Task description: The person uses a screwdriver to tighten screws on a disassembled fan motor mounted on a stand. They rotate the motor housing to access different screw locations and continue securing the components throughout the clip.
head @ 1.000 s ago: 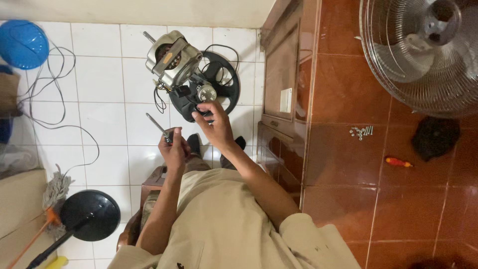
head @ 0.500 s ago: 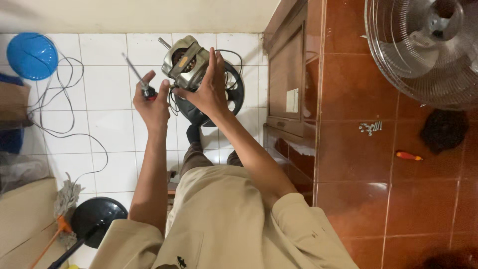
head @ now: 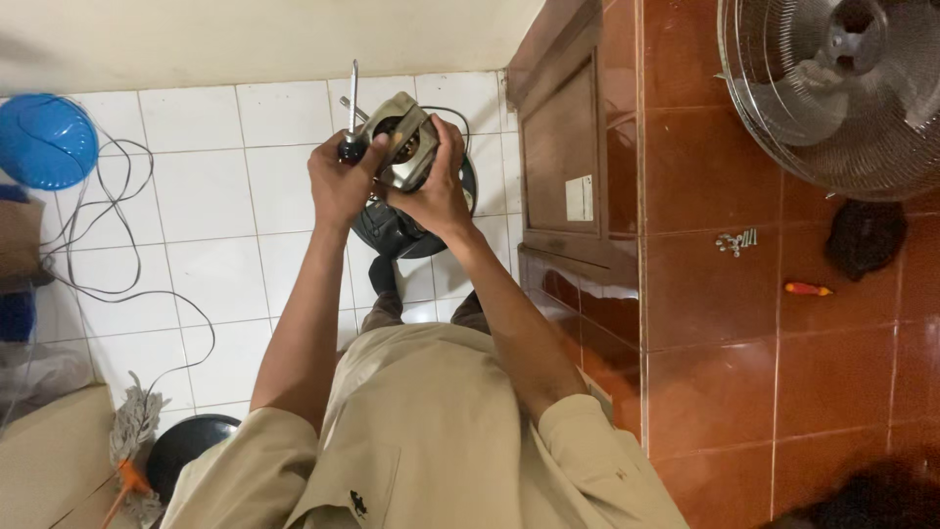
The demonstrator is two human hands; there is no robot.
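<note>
A: Holding the motor point(head: 406, 142) up in front of the chest, both hands on it. Metal frame, copper windings showing inside, tilted, raised above the white tile floor point(head: 211, 225)

B: Which hand has what?

A: Right hand point(head: 438, 191) wrapped around the motor's lower right side, fingers curled over the frame. Left hand point(head: 340, 181) clenched around a screwdriver point(head: 352, 118) with a dark handle; its thin metal shaft points up, away from the body. Left thumb side presses against the motor's left edge

B: Anything attached to the motor?

A: Black round housing point(head: 392, 230) just below and behind it, partly hidden by the hands. A dark cable runs off it; cannot tell where it ends

B: Farther out?

A: Wooden cabinet point(head: 573, 167) just beside the right arm, standing where white tile meets red tile floor point(head: 725, 372). On the red tiles: a small cluster of screws point(head: 736, 241), an orange-handled tool point(head: 807, 289) near them, a black lump point(head: 867, 237) beside that, and a wire fan guard point(head: 832, 88) at the top right corner

B: And the other side?

A: Blue dome-shaped cover point(head: 44, 142) at far left, thin grey cord point(head: 108, 245) looping across the tiles near it. Black round base point(head: 186, 451) and a mop head point(head: 132, 436) by the left elbow
</note>
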